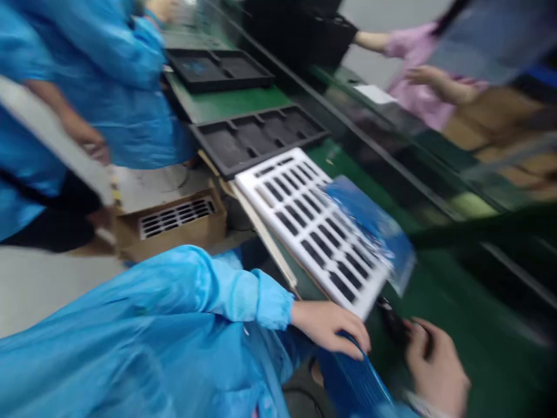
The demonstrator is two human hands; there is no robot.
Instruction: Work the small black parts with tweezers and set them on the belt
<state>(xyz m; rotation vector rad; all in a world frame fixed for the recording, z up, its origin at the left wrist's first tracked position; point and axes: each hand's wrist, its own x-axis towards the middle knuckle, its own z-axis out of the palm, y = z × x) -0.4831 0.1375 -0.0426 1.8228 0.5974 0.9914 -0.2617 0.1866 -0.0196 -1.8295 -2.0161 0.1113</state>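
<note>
A: What's in hand there?
B: A piece of blue plastic (348, 371), just off the near end of the white tray; the left grip (333, 328) is clamped on its upper edge, thumb and fingers drawn together.

A: And the other hand?
B: The right grip (439, 366) is blurred, but its fingers are wrapped around a black tool (391, 322), whose far end sits close to the tray's corner; I can't tell what kind of tool it is.

A: What lies around them?
B: The white tray (369, 293) lies slantwise along the edge of the green desk (500, 325), with rows of black strips (313, 253) in its slots; a blue sheet (374, 215) lies over its far long side, so some of the slots there are hidden.

A: Farther out?
B: A black tray (224, 145) with compartments sits right at the white tray's far end; a second black tray (241, 68) lies beyond it; down beside the desk a cardboard box (183, 235) holds another slotted tray (143, 226) with black strips.

A: Anyone near?
B: People in blue gowns stand at the left, one bare hand (87, 136) hanging above the box; across the desk is a person in pink (418, 52), near brown boxes (491, 116); that side is badly smeared.
</note>
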